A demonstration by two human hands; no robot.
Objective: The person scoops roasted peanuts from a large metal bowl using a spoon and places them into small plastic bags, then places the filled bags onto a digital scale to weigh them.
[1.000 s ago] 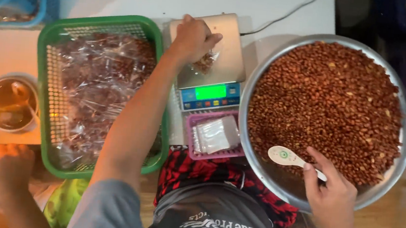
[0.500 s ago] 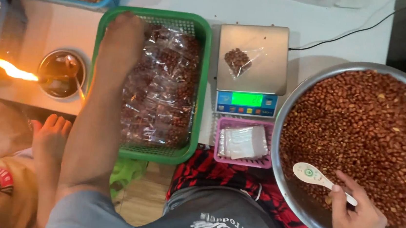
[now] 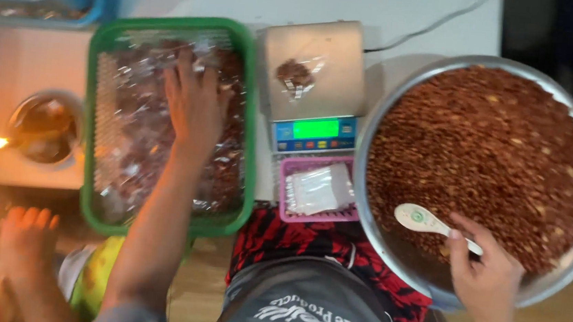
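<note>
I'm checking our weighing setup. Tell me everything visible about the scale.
The scale is a small digital one with a pale, squarish platform and a blue front panel with a lit green display. It sits flat on the white surface between the green basket and the metal basin. A small clear bag of brown pieces lies on it. No hand touches it.

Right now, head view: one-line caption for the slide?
Left hand rests on packets in the green basket; right hand holds a pale spoon over the metal pan of brown nuts, beside a scale.
</note>
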